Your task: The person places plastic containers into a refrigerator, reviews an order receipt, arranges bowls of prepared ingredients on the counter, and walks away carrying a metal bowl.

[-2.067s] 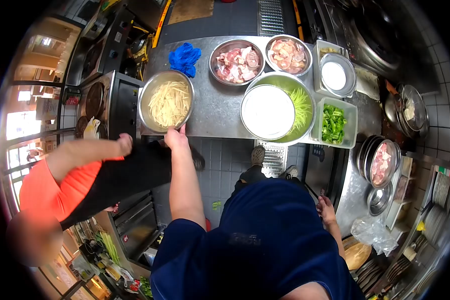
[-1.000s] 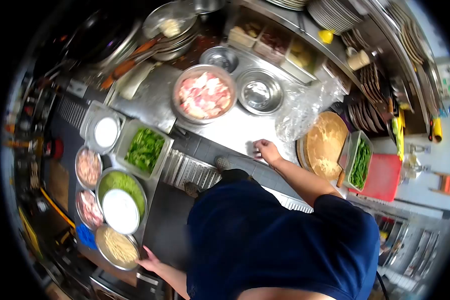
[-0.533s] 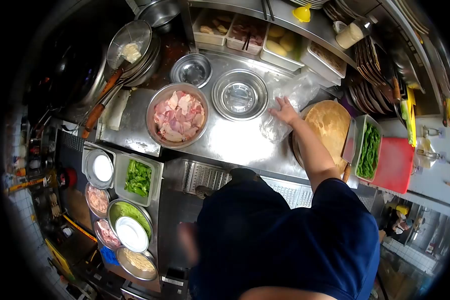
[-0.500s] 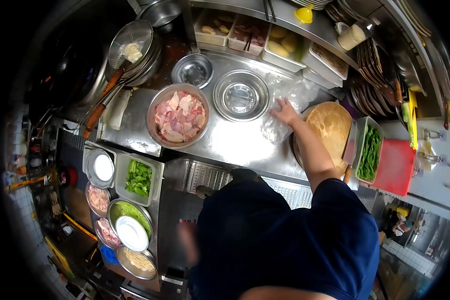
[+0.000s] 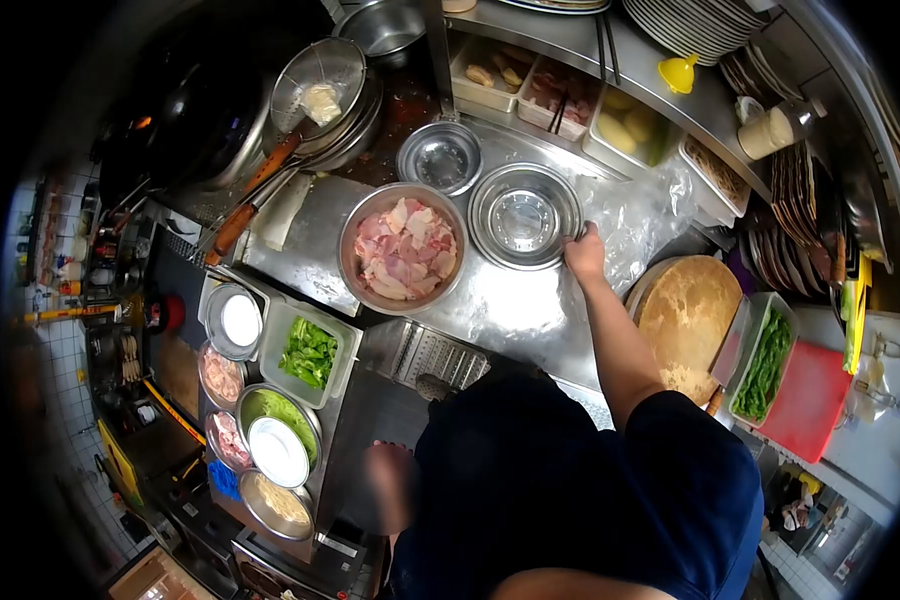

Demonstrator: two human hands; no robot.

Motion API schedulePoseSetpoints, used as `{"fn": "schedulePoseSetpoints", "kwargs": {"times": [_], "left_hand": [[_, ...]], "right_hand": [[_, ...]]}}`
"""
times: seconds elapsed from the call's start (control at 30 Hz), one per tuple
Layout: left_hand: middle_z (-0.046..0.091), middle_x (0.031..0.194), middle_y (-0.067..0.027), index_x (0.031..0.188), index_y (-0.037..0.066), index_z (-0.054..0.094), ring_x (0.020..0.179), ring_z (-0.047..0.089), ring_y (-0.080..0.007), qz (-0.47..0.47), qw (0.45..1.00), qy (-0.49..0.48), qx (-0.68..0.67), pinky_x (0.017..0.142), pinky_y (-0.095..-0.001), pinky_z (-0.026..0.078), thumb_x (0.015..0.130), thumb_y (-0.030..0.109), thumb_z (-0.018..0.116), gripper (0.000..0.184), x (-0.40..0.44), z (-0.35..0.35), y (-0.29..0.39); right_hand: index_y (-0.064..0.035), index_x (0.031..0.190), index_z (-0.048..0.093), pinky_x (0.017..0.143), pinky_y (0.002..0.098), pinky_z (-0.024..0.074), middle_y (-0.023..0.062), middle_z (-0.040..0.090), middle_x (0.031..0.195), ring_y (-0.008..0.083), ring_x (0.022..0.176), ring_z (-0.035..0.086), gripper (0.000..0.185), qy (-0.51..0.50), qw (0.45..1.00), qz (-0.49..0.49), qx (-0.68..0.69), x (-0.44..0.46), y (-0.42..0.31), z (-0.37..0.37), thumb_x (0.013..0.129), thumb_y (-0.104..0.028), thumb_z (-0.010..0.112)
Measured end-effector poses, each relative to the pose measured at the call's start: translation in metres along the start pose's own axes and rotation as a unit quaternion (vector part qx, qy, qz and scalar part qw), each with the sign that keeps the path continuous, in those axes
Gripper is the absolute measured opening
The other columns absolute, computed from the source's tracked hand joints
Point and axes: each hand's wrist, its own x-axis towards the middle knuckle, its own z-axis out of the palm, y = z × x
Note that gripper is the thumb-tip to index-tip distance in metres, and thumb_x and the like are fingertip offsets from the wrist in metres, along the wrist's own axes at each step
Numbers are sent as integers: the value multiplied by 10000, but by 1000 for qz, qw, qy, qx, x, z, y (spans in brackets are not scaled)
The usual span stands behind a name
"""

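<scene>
My right hand (image 5: 585,252) grips the right rim of a round steel bowl (image 5: 525,216), which looks nested in another on the steel counter. Just left of it sits a large steel bowl of raw meat pieces (image 5: 403,249). A smaller steel bowl (image 5: 440,158) is behind these two. Crumpled clear plastic (image 5: 645,220) lies right of my right hand. My left hand (image 5: 390,470) hangs low beside my body, blurred and touching no bowl; its finger pose is unclear.
A round wooden board (image 5: 688,315), a tub of green vegetables (image 5: 765,365) and a red board (image 5: 806,395) stand right. Front left are a tub of cut greens (image 5: 308,352) and several bowls. Food tubs and a shelf (image 5: 560,35) line the back.
My left hand has let go of the bowl of pale strips and dropped to my side. My right hand has moved from over the plastic to the steel bowl's rim and closed on it.
</scene>
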Motion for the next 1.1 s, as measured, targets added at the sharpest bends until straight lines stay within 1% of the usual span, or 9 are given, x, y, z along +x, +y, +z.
{"fn": "schedulePoseSetpoints", "kwargs": {"times": [0.07,0.17,0.3,0.4,0.5,0.6,0.73,0.93,1.1], "left_hand": [[606,1094,-143,1164,-25,553,974,652,-310,100,989,4,111,863,-456,556,1018,401,562,451,45,-46,-59],[635,1048,-132,1131,-19,584,989,658,-290,11,999,28,15,870,-423,548,1015,377,577,412,4,6,-21],[660,1025,-124,1132,-9,586,968,668,-279,15,997,49,-53,827,-398,552,1010,378,585,406,40,-15,-60],[658,1048,-124,1154,6,574,967,670,-276,-29,998,36,-33,808,-394,557,1008,378,585,399,34,-1,-40],[647,1074,-109,1156,20,577,985,661,-266,-24,997,55,58,804,-376,557,1014,353,579,361,12,45,15],[628,1049,-57,1140,41,596,980,617,-178,18,998,-16,52,807,-342,549,1020,256,579,247,14,61,41],[652,1065,-76,1215,17,598,976,622,-142,98,977,-130,137,811,-301,544,1000,216,619,293,14,89,87],[663,1113,-118,1246,-2,588,1023,643,-163,210,886,-309,275,865,-300,535,974,172,656,331,39,129,138],[687,1112,-136,1238,-22,582,996,666,-182,207,823,-447,284,836,-298,546,969,204,669,362,62,160,147]], "right_hand": [[104,1210,540,928,468,506,339,664,1056,461,1054,642,515,12,999,7,45,9,-2,11,817,-184,704],[104,1188,538,928,473,501,347,655,1067,473,1052,637,493,-9,997,37,63,13,-11,7,805,-155,708],[115,1158,545,730,426,561,286,678,985,393,914,690,422,-10,968,126,219,28,3,22,833,-120,677],[42,993,514,319,289,305,108,566,719,159,420,502,224,-7,922,154,356,15,-11,10,885,-135,598],[50,1003,499,322,280,302,108,575,724,158,427,515,225,-90,888,211,398,3,-9,-8,899,-133,577],[-4,1037,505,334,248,329,79,573,734,141,449,526,165,-40,870,198,449,-27,-29,-24,906,-99,536],[-61,1113,483,372,216,369,52,568,762,120,466,500,224,-31,851,162,499,-63,-48,-52,894,-68,526],[-72,1368,394,526,236,461,53,583,1005,94,750,567,505,-6,847,171,502,-153,-53,-93,874,-14,485],[-76,1346,413,504,223,470,73,612,969,110,680,584,489,19,841,150,519,-241,-27,-82,868,-16,499]]}}
